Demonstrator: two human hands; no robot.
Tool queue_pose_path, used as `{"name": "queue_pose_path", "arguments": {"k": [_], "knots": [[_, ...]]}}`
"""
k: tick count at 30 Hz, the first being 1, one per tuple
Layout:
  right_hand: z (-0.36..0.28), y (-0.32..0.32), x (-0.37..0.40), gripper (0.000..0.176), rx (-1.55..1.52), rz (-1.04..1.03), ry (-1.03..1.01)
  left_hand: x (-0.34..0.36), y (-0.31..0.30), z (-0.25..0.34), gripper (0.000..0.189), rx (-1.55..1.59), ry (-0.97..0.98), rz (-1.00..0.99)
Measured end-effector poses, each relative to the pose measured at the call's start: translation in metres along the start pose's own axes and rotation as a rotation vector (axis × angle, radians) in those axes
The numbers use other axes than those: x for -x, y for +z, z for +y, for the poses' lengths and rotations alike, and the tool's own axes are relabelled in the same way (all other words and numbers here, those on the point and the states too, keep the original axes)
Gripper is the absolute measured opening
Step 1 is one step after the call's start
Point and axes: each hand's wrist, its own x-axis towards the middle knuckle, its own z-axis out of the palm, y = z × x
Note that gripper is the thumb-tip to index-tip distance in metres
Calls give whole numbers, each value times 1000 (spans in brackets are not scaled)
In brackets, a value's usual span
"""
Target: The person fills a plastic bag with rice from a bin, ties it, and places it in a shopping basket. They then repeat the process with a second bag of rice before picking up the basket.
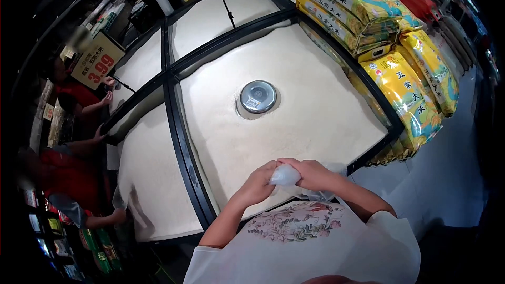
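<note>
Low over the near edge of the rice bin, my left hand (259, 182) and my right hand (311, 174) are closed on a clear plastic bag (285, 176). The bag bunches up between them, and some of it hangs below my right hand. Whether anything is inside the bag I cannot make out. Beyond my hands, a round metal bowl (258, 97) with a small label lies on the white rice (286, 131), apart from both hands.
Black frames (184, 158) divide the rice into several bins. Yellow rice sacks (400, 92) are stacked along the right side. Price signs (98, 61) stand over the bins. Two people in red (68, 179) are at the left edge, one with a hand near the rice.
</note>
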Motion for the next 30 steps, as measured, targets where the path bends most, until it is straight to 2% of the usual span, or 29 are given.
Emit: {"name": "queue_pose_path", "arguments": {"k": [2, 4, 5, 7, 8, 10, 11, 13, 14, 16, 17, 18, 19, 20, 22, 23, 25, 26, 28, 29, 30], "knots": [[8, 4, 3, 50, -28, -160, 100, 2, -14, 6, 28, -106, -38, 84], [17, 14, 11, 41, -282, -286, 199, 0, -22, 7, 27, -449, 55, 180], [15, 13, 13, 41, -268, -302, 185, -2, -23, 3, 29, -477, 126, 257], [4, 5, 24, 39, -747, -515, 199, -7, -24, -3, 29, -544, 121, 334], [-1, 1, 28, 39, -741, -527, 200, -9, -23, -7, 29, -608, 119, 390], [-11, -4, 32, 40, -926, -529, 53, -11, -15, -15, 31, -606, 122, 413], [-17, -6, 33, 40, -928, -537, 55, -13, -8, -14, 31, -586, 78, 395], [-27, -7, 32, 36, -947, -387, 39, -15, 11, -18, 31, -501, -20, 328], [-25, -3, 29, 36, -947, -388, 43, -14, 21, -15, 28, -411, -150, 229], [-13, 6, 19, 28, -228, -17, -105, -3, 49, -27, 22, -245, 36, 212], [-14, 3, 14, 23, 234, 39, -154, 0, 61, -42, 23, -177, -104, 141], [-8, 6, 12, 23, 248, 67, -132, 2, 66, -54, 23, -116, -241, 64], [1, 13, 10, 22, 297, 130, -167, 4, 62, -43, 32, 13, -330, -15], [6, 17, 9, 22, 345, 188, -208, 8, 61, -34, 32, 5, -307, -33], [7, 19, 7, 19, 407, 239, -182, 20, 60, -22, 44, 440, -283, 69], [10, 22, 5, 19, 470, 238, -176, 21, 58, -18, 44, 436, -277, 67], [7, 25, 1, 16, 587, 153, -172, 23, 59, -13, 52, 596, -431, 43], [6, 31, 0, 16, 591, 148, -177, 22, 64, -14, 52, 599, -427, 50], [11, 50, -1, 15, 506, 265, -249, 20, 77, -18, 50, 757, -429, 295], [16, 55, 1, 12, 572, 189, -295, 19, 83, -23, 42, 922, -465, 382], [8, 52, 4, 14, 548, 151, -288, 19, 89, -27, 42, 922, -457, 382]]}}
